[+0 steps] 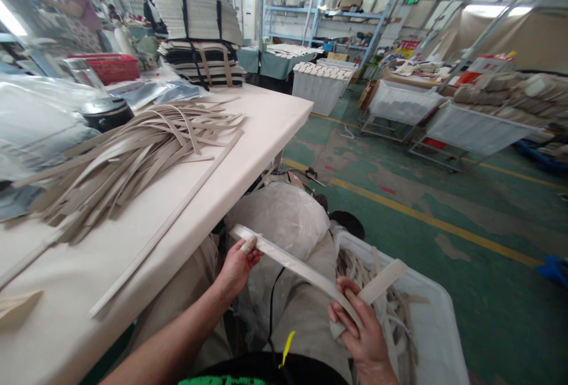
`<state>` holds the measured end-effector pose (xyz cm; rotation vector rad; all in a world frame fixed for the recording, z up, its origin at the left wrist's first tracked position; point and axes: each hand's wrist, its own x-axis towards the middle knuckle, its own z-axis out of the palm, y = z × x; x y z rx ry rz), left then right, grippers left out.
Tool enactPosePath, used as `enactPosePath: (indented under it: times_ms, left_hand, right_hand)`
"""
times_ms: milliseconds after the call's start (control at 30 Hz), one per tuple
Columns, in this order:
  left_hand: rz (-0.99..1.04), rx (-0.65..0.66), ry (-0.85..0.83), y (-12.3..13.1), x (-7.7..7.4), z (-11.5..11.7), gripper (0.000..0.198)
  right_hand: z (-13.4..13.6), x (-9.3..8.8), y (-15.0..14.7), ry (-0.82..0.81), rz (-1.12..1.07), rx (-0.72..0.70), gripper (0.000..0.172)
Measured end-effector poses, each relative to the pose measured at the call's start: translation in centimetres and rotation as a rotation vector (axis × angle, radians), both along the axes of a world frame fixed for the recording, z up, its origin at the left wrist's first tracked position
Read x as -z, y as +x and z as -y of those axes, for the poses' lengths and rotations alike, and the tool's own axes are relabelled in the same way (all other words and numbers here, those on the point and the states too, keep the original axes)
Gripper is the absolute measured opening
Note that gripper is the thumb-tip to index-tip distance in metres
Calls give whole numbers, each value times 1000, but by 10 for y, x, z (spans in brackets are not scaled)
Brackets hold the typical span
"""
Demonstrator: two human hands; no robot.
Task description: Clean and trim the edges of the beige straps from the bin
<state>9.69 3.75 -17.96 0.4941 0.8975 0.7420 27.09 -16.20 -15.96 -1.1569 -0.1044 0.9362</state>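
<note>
A long beige strip [293,264] stretches across my lap between both hands. My left hand [237,267] pinches its far end, with a taped thumb on top. My right hand [359,329] is closed round the strip's near end, where it folds back upward. Just under and beyond my right hand stands a white plastic bin [437,320] holding several similar strips. A big heap of the same beige strips [128,154] lies on the white table [248,154] to my left, and one single long strip [168,225] lies straight near the table's edge.
A clear plastic bag [284,219] lies over my knees. Stacked striped bundles [202,42] stand at the table's far end, with a red basket [104,67] beside them. White carts [470,130] and bins stand across the green floor. People [73,0] work at the far left.
</note>
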Motion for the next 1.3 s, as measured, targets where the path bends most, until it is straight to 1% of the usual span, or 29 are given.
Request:
enactPosePath:
  times_ms: [67, 200, 400, 600, 767, 867, 933, 1000, 1033, 1067, 1133, 1200, 1233, 1267, 1300]
  left_hand:
    - [-5, 23, -7, 1, 1, 2, 42]
    - [-24, 62, -35, 4, 3, 7, 38]
    - [-31, 102, -39, 7, 5, 11, 37]
    - [-27, 101, -34, 7, 5, 11, 42]
    - [-30, 127, -34, 7, 2, 14, 46]
    - [-49, 173, -28, 7, 4, 17, 47]
    - [-82, 268, -21, 6, 5, 17, 51]
    - [-143, 354, 36, 4, 6, 15, 57]
    - [-178, 364, 95, 3, 5, 13, 59]
    - [-211, 341, 168, 2, 3, 11, 59]
    - [-253, 223, 327, 0, -2, 7, 53]
    - [-240, 144, 433, -2, -10, 6, 44]
    - [-216, 153, 459, -2, -14, 7, 40]
    - [-186, 199, 478, -1, -18, 10, 37]
    - [-154, 272, 496, -1, -22, 15, 36]
  right_hand:
    - [-3, 1, -1, 54, -50, 18, 26]
    - [-12, 2, -7, 145, -102, -49, 36]
    - [-24, 1, -19, 206, -69, -134, 38]
    - [-24, -1, -29, 173, 70, -306, 34]
    - [-21, 7, -29, 150, 129, -363, 34]
    - [-22, 7, -28, 136, 185, -319, 29]
    - [-23, 4, -26, 135, 213, -256, 23]
    - [-25, -2, -22, 129, 218, -186, 22]
    - [-25, -4, -20, 122, 219, -150, 23]
    - [-24, -7, -18, 110, 225, -113, 25]
    - [-23, -12, -13, 72, 242, -55, 28]
    - [-21, -15, -11, 32, 256, -31, 30]
    - [-20, -16, -11, 19, 258, -33, 30]
    - [-21, -17, -12, 11, 259, -40, 31]
    - [-21, -18, -14, 6, 257, -50, 32]
